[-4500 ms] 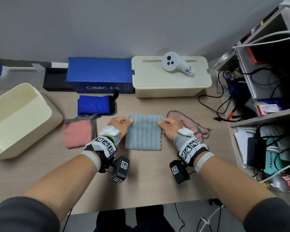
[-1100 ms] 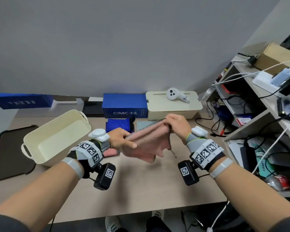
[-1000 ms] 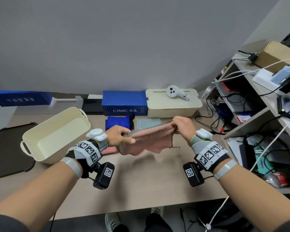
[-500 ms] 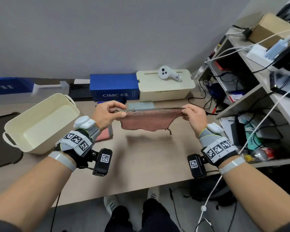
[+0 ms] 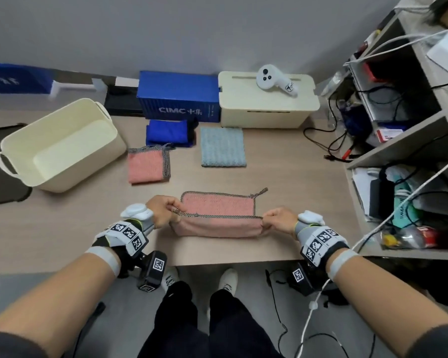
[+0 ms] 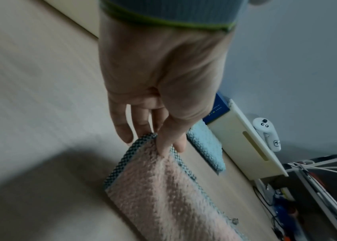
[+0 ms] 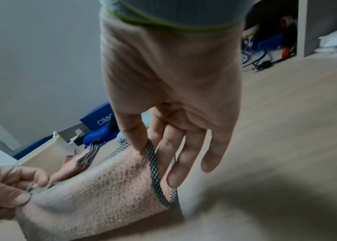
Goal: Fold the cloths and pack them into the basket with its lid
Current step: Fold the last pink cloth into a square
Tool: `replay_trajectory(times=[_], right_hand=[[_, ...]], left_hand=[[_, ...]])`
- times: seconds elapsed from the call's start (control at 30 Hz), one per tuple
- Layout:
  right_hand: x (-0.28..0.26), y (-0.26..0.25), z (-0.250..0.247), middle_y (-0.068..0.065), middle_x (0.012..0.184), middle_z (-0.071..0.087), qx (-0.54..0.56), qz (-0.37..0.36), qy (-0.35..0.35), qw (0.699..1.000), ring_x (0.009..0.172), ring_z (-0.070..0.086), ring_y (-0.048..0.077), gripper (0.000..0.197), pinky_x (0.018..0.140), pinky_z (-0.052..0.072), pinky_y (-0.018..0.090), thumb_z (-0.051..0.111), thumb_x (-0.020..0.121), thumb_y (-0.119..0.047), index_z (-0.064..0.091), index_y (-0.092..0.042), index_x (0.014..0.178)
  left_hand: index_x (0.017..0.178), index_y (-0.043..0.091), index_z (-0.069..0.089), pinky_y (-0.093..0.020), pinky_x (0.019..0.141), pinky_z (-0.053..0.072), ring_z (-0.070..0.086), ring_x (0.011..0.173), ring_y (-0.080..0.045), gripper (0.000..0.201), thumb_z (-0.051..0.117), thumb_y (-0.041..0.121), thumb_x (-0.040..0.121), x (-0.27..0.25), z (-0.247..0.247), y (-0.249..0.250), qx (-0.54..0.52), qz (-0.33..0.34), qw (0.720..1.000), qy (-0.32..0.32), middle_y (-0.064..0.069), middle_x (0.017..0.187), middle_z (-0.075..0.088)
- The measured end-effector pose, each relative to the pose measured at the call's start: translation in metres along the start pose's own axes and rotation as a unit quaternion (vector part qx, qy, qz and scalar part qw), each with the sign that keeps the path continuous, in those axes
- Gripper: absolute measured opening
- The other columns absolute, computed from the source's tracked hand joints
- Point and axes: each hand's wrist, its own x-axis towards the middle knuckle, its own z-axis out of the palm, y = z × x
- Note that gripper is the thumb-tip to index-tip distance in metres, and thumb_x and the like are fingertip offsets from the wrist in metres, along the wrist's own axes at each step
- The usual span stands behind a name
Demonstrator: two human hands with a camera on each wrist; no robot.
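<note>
While the left hand (image 5: 163, 211) and right hand (image 5: 279, 220) each pinch a trimmed corner of the pink cloth (image 5: 217, 215), it looks light, limp, easiest held at the corners

Wall (image 5: 166, 29): plain grey, matt, evenly lit, without windows. Desk (image 5: 62, 228): light wood-grain top, set against the wall; a soft shadow is cast on it near the front edge. Floor (image 5: 93, 288): grey, seen below the desk's front edge, crossed by loose cables. Shelving unit (image 5: 409, 135): grey-beige boards, placed at the desk's right end, its compartments filled with cables, boxes and small devices.
</note>
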Motion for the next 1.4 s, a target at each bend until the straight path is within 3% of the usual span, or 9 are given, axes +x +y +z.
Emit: replay_trajectory(times=[0.13,0.27,0.4,0.6,0.73,0.97,1.1,1.2,1.4], right_hand=[[0.028,-0.003,0.001,0.004,0.065,0.071,0.033,0.020,0.024,0.999,0.074,0.073,0.026,0.027,0.069,0.051,0.027,0.069,0.080,-0.014,0.066,-0.017,0.053],[0.051,-0.010,0.002,0.009,0.075,0.074,0.036,0.023,0.087,0.995,0.062,0.069,0.018,0.020,0.075,0.057,0.034,0.072,0.082,-0.018,0.066,-0.017,0.063],[0.071,-0.004,0.007,-0.006,0.069,0.071,-0.009,0.061,0.134,0.989,0.078,0.072,0.020,0.012,0.082,0.058,0.034,0.073,0.078,-0.028,0.069,-0.022,0.068],[0.067,-0.012,0.009,-0.005,0.077,0.072,-0.033,0.079,0.199,0.976,0.079,0.068,0.021,0.019,0.068,0.051,0.026,0.069,0.079,-0.037,0.068,-0.019,0.073],[0.061,-0.002,0.025,-0.001,0.091,0.066,-0.096,0.093,0.144,0.981,0.083,0.063,0.023,0.032,0.067,0.044,0.029,0.072,0.073,-0.046,0.058,-0.023,0.091],[0.083,-0.029,0.027,0.000,0.089,0.063,-0.106,0.070,0.178,0.976,0.073,0.060,0.019,0.023,0.050,0.032,0.023,0.070,0.079,-0.028,0.056,-0.019,0.094],[0.089,-0.044,0.019,-0.002,0.095,0.058,-0.069,0.038,0.204,0.976,0.078,0.054,0.019,0.032,0.067,0.037,0.024,0.071,0.081,-0.028,0.057,-0.020,0.108],[0.076,-0.040,0.018,-0.003,0.094,0.059,-0.045,0.043,0.222,0.973,0.079,0.054,0.020,0.029,0.071,0.037,0.024,0.069,0.080,-0.033,0.059,-0.019,0.103],[0.042,-0.005,0.058,0.003,0.063,0.072,-0.007,0.110,-0.014,0.994,0.059,0.070,0.021,0.026,0.052,0.054,0.023,0.061,0.080,-0.035,0.068,-0.011,0.072]], left_hand=[[0.065,0.030,0.072,-0.023,0.060,0.038,0.050,0.059,-0.014,0.029,0.083,0.003,0.064,0.023,0.004,0.004,-0.012,-0.003,0.998,0.059,0.008,0.056,0.060],[0.069,0.030,0.069,-0.024,0.062,0.040,0.052,0.061,-0.013,0.026,0.084,0.009,0.066,0.046,0.009,0.012,-0.010,0.020,0.994,0.106,0.003,0.067,0.062],[0.070,0.029,0.069,-0.026,0.067,0.047,0.058,0.065,-0.014,0.023,0.082,0.010,0.067,0.070,0.017,0.011,0.020,0.028,0.991,0.128,0.005,0.069,0.065],[0.088,0.026,0.069,-0.028,0.074,0.054,0.064,0.078,-0.015,0.028,0.082,0.021,0.064,0.077,0.020,0.010,0.104,0.038,0.984,0.137,0.004,0.087,0.064],[0.092,0.027,0.068,-0.038,0.084,0.053,0.057,0.095,-0.023,0.028,0.079,0.036,0.068,0.072,0.028,0.013,0.226,0.037,0.966,0.117,-0.005,0.102,0.054],[0.065,0.024,0.059,-0.022,0.064,0.048,0.062,0.073,-0.017,0.013,0.069,0.018,0.071,0.046,0.033,0.016,0.165,-0.039,0.985,0.041,0.008,0.080,0.068],[0.083,0.023,0.064,-0.022,0.070,0.049,0.062,0.078,-0.015,0.020,0.071,0.008,0.072,0.030,0.043,0.009,0.115,-0.084,0.990,0.014,0.005,0.087,0.068],[0.057,0.018,0.054,-0.021,0.048,0.030,0.042,0.056,-0.013,0.025,0.069,0.011,0.076,0.024,0.049,0.011,0.112,-0.121,0.986,-0.036,0.000,0.062,0.051],[0.055,0.013,0.056,-0.026,0.057,0.033,0.046,0.059,-0.021,0.019,0.067,0.025,0.066,0.009,0.062,0.024,0.058,-0.135,0.988,-0.036,-0.007,0.061,0.056]])
